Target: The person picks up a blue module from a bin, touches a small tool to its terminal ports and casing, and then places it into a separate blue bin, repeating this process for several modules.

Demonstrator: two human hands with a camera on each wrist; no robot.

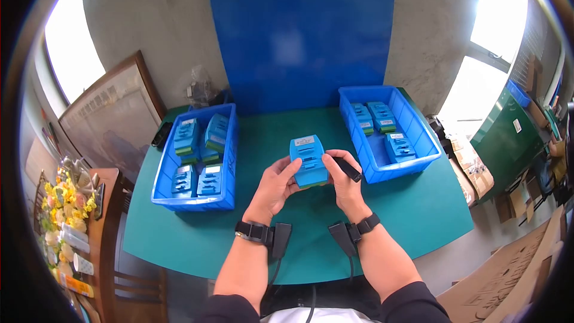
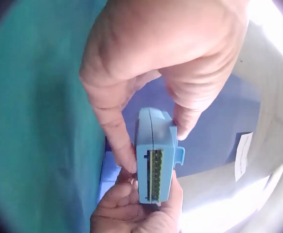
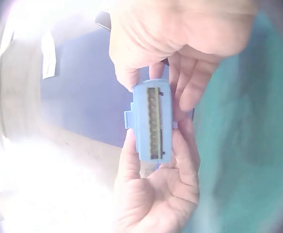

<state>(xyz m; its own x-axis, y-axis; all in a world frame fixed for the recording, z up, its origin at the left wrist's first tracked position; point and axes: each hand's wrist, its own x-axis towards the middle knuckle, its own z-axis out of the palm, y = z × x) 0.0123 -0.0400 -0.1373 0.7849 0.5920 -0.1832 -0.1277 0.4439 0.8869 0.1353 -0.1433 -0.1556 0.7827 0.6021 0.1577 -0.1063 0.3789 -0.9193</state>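
Observation:
A blue module (image 1: pixel 309 161) with a white label and a green lower edge is held between both hands above the green table. The left hand (image 1: pixel 273 186) pinches its left side, thumb on top. My right hand (image 1: pixel 347 186) grips the right side and also has a black pen-like object (image 1: pixel 348 168) across its fingers. In the left wrist view, a row of green-edged terminals shows on the end of the module (image 2: pixel 156 155). A similar row faces the camera on the module (image 3: pixel 153 121) in the right wrist view.
A blue bin (image 1: pixel 194 203) with several blue modules stands on the left of the green table (image 1: pixel 269 263). Another blue bin (image 1: pixel 406 170) on the right holds three modules. A blue panel (image 1: pixel 299 36) rises behind. Flowers (image 1: pixel 66 197) stand at the far left.

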